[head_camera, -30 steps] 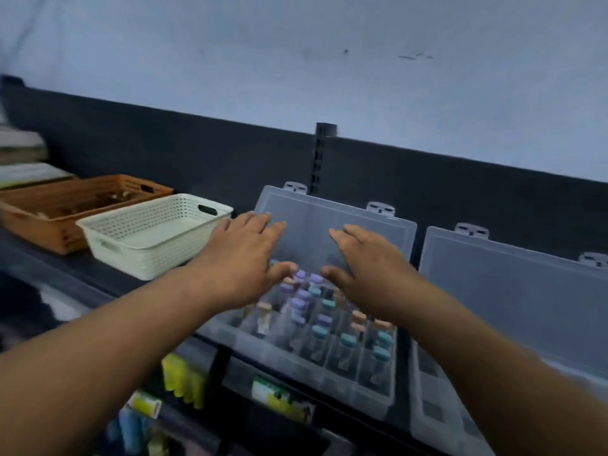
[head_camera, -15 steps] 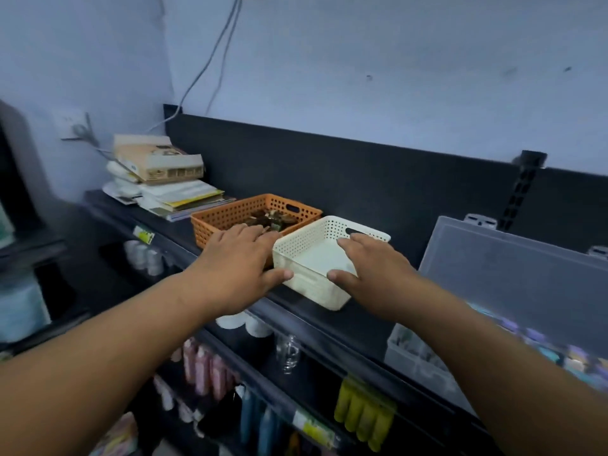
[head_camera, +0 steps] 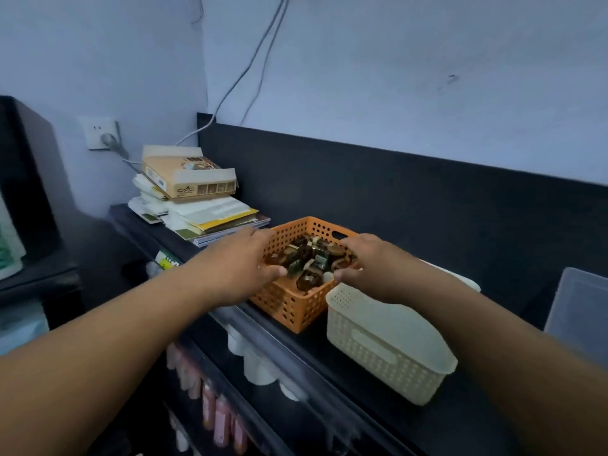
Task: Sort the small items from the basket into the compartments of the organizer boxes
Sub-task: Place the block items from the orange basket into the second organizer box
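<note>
The orange basket, full of small brown items, stood on the black shelf, just beside the white basket; left hand was at its left rim, right hand at its right rim, each w/ fingers rather straight and close together, thumb held apart; whether they touched the rim already, could not tell. Step, I judged: taking the basket; next: grip both sides, carry it level to the organizer box at far right.
</note>
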`<action>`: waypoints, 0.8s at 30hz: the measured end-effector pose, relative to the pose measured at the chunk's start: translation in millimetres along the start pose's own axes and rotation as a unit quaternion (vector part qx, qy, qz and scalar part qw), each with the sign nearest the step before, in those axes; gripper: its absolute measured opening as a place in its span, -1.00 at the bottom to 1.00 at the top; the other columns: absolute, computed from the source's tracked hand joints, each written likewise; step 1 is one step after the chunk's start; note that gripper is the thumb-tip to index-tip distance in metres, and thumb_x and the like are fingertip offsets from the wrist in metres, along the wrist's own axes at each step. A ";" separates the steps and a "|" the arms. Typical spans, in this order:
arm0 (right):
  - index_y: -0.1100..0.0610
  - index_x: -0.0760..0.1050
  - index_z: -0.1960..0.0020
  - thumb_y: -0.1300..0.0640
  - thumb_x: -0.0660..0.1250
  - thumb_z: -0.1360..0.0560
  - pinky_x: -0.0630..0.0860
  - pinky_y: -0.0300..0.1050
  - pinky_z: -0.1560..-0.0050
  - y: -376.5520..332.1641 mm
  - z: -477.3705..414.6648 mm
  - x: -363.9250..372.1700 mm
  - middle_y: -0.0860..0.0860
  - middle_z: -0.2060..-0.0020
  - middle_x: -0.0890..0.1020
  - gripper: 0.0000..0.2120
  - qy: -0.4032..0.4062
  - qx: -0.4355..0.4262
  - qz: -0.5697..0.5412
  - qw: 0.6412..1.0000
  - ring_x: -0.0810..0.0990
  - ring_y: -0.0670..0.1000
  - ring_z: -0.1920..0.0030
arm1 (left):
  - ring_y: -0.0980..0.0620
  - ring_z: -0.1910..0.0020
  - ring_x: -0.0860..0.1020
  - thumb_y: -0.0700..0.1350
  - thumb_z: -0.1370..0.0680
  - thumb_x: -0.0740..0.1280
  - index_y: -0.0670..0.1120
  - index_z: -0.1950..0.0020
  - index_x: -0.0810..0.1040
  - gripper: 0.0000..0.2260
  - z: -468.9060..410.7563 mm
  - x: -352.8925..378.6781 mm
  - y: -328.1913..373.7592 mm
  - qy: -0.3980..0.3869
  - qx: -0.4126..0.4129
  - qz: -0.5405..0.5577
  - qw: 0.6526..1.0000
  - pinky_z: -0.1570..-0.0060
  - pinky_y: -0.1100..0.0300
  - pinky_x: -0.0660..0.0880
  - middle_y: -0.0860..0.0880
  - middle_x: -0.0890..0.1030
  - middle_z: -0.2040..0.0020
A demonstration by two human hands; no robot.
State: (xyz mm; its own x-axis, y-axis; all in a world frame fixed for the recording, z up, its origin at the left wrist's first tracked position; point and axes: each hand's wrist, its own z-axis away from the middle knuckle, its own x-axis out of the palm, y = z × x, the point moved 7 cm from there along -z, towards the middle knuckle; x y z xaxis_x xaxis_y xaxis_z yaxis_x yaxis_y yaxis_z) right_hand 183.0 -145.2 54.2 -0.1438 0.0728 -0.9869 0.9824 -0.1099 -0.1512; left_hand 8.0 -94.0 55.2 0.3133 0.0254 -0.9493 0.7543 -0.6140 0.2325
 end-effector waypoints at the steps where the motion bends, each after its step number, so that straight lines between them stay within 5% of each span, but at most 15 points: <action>1: 0.03 0.17 -0.53 -0.14 0.27 -0.55 0.34 -0.03 -0.34 -0.3 -11.6 0.7 -0.01 -0.50 0.24 -0.37 -0.001 -0.002 0.003 1.000 0.30 0.04 -0.43 | -0.01 -0.33 0.38 0.14 -0.54 0.28 0.00 -0.49 0.21 -0.43 -9.0 -0.3 -4.2 0.002 0.001 0.001 1.000 -0.26 0.11 0.36 -0.04 0.37 -0.39; 9: -0.06 0.40 -0.37 -0.11 0.38 -0.48 0.55 -0.05 -0.07 -8.7 -94.0 37.3 -0.06 -0.24 0.48 -0.51 -0.061 0.013 0.005 0.998 0.51 0.00 -0.12 | 0.05 -0.02 0.54 0.10 -0.47 0.38 0.09 -0.35 0.38 -0.52 -100.0 34.8 -39.8 -0.076 0.036 -0.008 0.996 0.06 0.15 0.49 0.04 0.55 -0.13; 13: -0.05 0.34 -0.42 -0.10 0.42 -0.45 0.48 -0.06 -0.15 -8.7 -125.0 58.3 -0.03 -0.30 0.44 -0.42 -0.096 0.056 -0.007 0.994 0.46 0.03 -0.22 | 0.10 -0.03 0.51 0.00 -0.45 0.39 0.14 -0.20 0.47 -0.67 -143.9 59.7 -45.3 -0.148 0.090 0.006 0.985 -0.04 0.11 0.49 0.12 0.54 -0.08; 20: -0.06 0.36 -0.37 -0.04 0.50 -0.37 0.52 -0.01 -0.13 -0.2 -150.0 87.7 -0.02 -0.20 0.53 -0.38 -0.172 0.134 0.009 0.976 0.53 0.05 -0.14 | 0.04 -0.13 0.51 -0.05 -0.50 0.36 0.14 -0.23 0.47 -0.69 -188.5 110.0 -40.3 -0.287 0.194 -0.019 0.938 -0.15 0.08 0.47 0.07 0.54 -0.14; 24: -0.01 0.35 -0.35 -0.02 0.52 -0.32 0.56 0.03 -0.09 -0.6 -159.0 92.8 0.02 -0.16 0.52 -0.34 -0.164 0.148 0.047 0.974 0.54 0.09 -0.09 | 0.02 -0.15 0.50 -0.04 -0.51 0.35 0.11 -0.28 0.42 -0.65 -199.4 122.8 -37.8 -0.287 0.228 -0.020 0.930 -0.17 0.06 0.47 0.05 0.53 -0.17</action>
State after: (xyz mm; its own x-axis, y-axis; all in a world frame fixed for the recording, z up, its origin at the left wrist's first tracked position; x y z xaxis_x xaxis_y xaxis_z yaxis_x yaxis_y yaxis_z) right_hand 188.0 19.2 -28.4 -0.1327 -0.2672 -0.9545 0.9225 -0.3855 -0.0203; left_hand 133.0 89.7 -28.0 -0.1689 -0.2895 -0.9422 0.3954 -0.8955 0.2043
